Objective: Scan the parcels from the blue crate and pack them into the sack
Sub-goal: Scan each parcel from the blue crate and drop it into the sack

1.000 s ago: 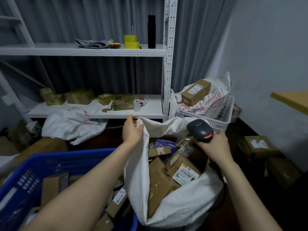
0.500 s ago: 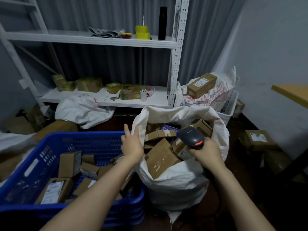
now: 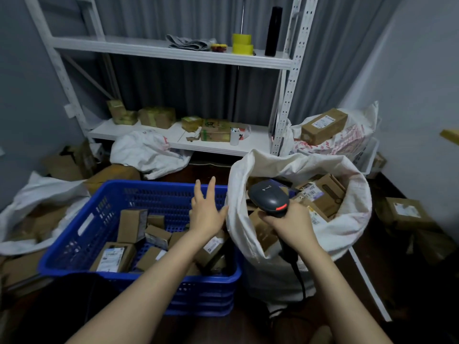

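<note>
A white shelving rack (image 3: 173, 49) fills the back of the room, with small boxes on its lower shelf. In front of it on the floor stands the blue crate (image 3: 74, 234), its bottom scattered with brown cardboard parcels (image 3: 131, 225), several showing white labels. Touching the crate's right end is the white sack (image 3: 347, 234), its mouth rolled open and more labelled parcels piled inside up near the rim. The left hand (image 3: 206, 214) hangs over the crate's right end with fingers spread wide and straight, holding nothing; its thumb lies just beside the sack's edge, and contact cannot be told. The right hand (image 3: 290, 222) is wrapped round the handle of a dark barcode scanner (image 3: 269, 199) over the sack's mouth, a red strip showing on the scanner's head.
</note>
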